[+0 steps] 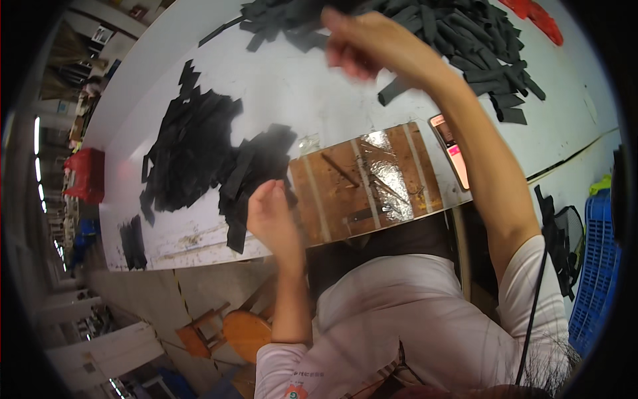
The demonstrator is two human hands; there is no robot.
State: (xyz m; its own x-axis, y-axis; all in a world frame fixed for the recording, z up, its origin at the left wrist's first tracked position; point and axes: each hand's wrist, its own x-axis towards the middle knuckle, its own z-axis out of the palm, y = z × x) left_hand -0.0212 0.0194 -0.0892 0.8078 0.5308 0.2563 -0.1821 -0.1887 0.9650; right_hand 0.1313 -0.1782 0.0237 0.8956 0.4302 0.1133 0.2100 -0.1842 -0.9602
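Note:
My left hand (269, 211) is at the near edge of a pile of flat black fabric strips (256, 156), beside the brown wooden board. Its fingers are bent and pressed together; anything between them is hidden. My right hand (357, 48) is raised over the far side of the table, in front of a heap of dark grey tube-like fabric pieces (458, 33). It is a little blurred, with the thumb apart from the loosely curled fingers and nothing visible in it. The board (319, 199) lies at the table's front edge, with clear tape and thin dark sticks (340, 170) on it.
A larger black strip pile (189, 146) spreads to the left, with a small stack (133, 243) near the left corner. A phone (453, 154) lies right of the board. A red bag (541, 23) is far right; a blue crate (593, 266) and wooden stool (247, 334) flank me.

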